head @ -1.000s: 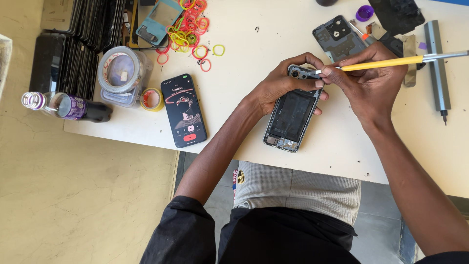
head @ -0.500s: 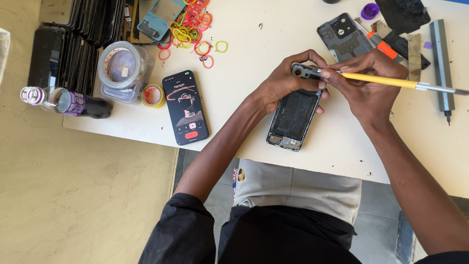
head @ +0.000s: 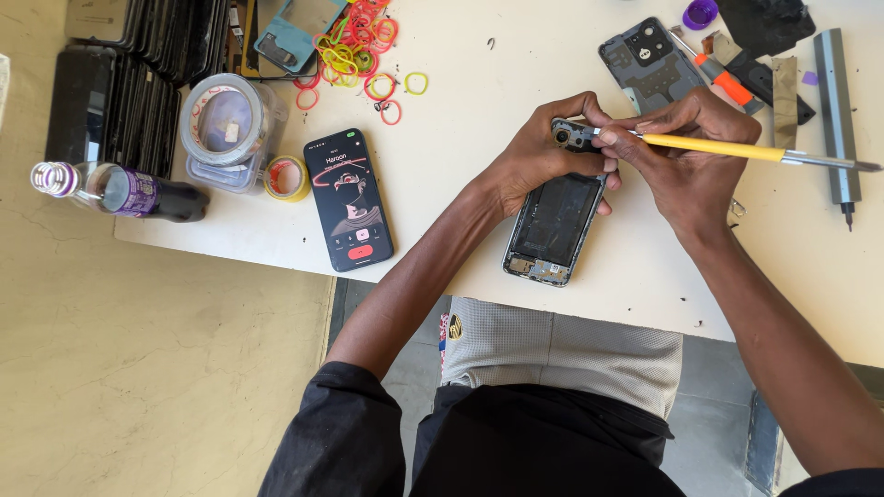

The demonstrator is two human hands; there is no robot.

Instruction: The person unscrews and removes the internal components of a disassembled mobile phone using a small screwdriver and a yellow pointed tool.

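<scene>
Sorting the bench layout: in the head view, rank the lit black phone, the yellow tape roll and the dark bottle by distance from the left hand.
1. Lit black phone, just to the image-left of the left hand.
2. Yellow tape roll, further that way.
3. Dark bottle, at the table's far edge.

yellow tool (head: 714, 147) | white table (head: 460, 147) | orange screwdriver (head: 727, 86) | rubber bands (head: 354, 41) — red, yellow, green
</scene>
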